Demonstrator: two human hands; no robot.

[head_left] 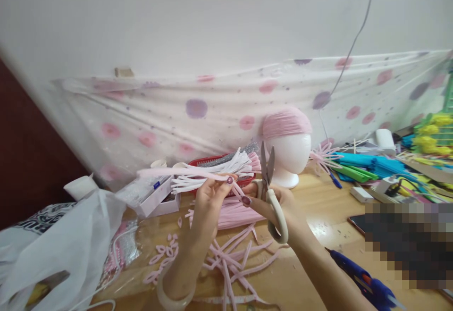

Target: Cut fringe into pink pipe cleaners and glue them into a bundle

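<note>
My left hand (pixel 209 203) pinches a pale pink pipe cleaner (pixel 166 172), whose long end sticks out to the left. The thumb and fingers of my right hand (pixel 288 207) are closed on the near end of that pipe cleaner, close to my left fingertips. Scissors (pixel 278 216) with cream handles hang on my right hand, blades pointing up and a little apart. Beneath my hands lie loose pink pipe cleaners (pixel 226 259) and a thicker pink bundle (pixel 233 214). Small pink loops (pixel 161 253) are left of my left forearm.
Behind my hands stands a white foam head (pixel 292 153) with a pink-wrapped top, beside a red basket (pixel 191 162) of white pipe cleaners. A blue glue gun (pixel 364 278) lies at the right front. Plastic bags (pixel 81 240) cover the left; blue bundles (pixel 375 163) lie far right.
</note>
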